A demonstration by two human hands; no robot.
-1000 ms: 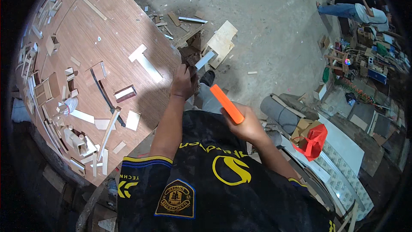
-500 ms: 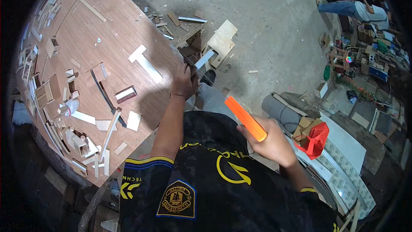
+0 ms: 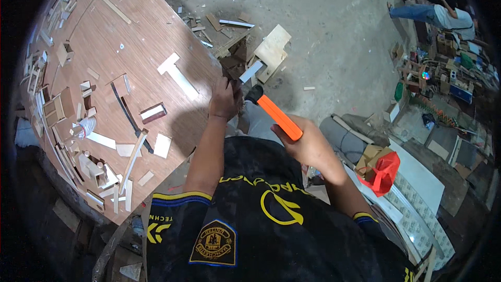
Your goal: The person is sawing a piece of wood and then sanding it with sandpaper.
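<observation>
My right hand (image 3: pixel 305 141) is closed round the orange handle of a thin-bladed handsaw (image 3: pixel 279 116). The handle points up and left toward the table's edge, and its blade is hard to see now. My left hand (image 3: pixel 225 99) grips a pale wooden strip (image 3: pixel 251 72) at the edge of the wood-topped table (image 3: pixel 141 36). The strip sticks out past the edge over the floor. Where my fingers meet it is in shadow, and its near part is hidden. A white T-shaped piece (image 3: pixel 180 78) lies flat on the tabletop beside my left hand.
Wood offcuts and small boxes (image 3: pixel 65 104) crowd the table's left side, with a dark curved strip (image 3: pixel 125 109). A pale board (image 3: pixel 272 47) and scraps lie on the floor beyond the edge. To the right are a grey roll (image 3: pixel 342 136) and a red bag (image 3: pixel 385 172). Other people (image 3: pixel 433 15) are far right.
My right hand has pushed the orange-handled saw up and left, closer to my left hand and the strip. My left hand has stayed on the strip.
</observation>
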